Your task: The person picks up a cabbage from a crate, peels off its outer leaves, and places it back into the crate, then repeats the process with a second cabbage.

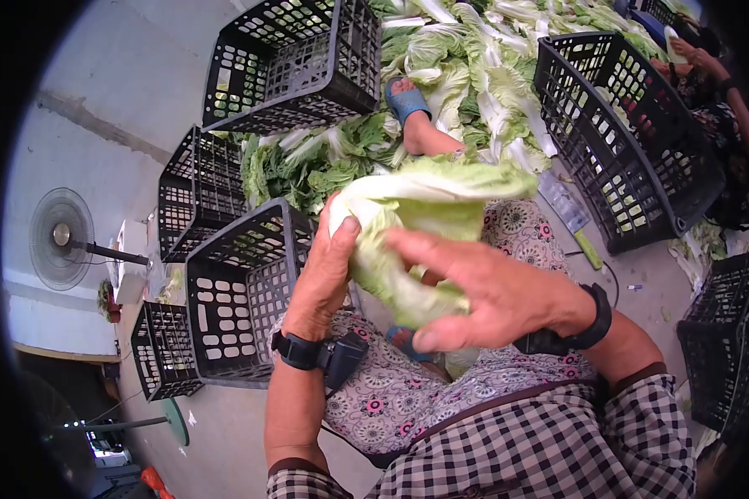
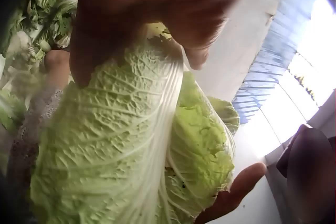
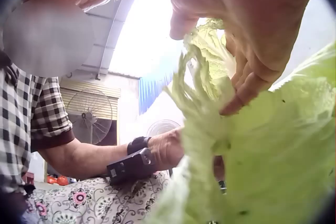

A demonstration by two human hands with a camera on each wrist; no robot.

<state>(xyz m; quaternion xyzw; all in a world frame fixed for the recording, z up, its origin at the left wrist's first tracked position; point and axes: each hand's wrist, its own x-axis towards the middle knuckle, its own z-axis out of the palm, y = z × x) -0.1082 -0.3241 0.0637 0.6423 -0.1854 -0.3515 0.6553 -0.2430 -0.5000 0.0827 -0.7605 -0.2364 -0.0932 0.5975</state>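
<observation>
A napa cabbage [image 1: 374, 200] with a white base and pale green, crinkled leaves is held above the lap. My left hand [image 1: 320, 266] grips it at the base, thumb on the near side. My right hand [image 1: 508, 295] is on the leafy side, thumb spread away from the fingers. In the right wrist view, the fingers [image 3: 252, 77] of that hand reach in against the frilly leaves [image 3: 210, 50]. The left wrist view shows the broad outer leaf [image 2: 115, 129] below the left hand [image 2: 157, 8].
Loose cabbage leaves [image 1: 483, 75] are heaped on the floor ahead. Black plastic crates stand left [image 1: 241, 308], front [image 1: 300, 83] and right [image 1: 624, 150]. A green-handled knife [image 1: 588, 249] lies by the right knee. A fan [image 1: 62, 235] stands left; another person [image 1: 732, 116] sits right.
</observation>
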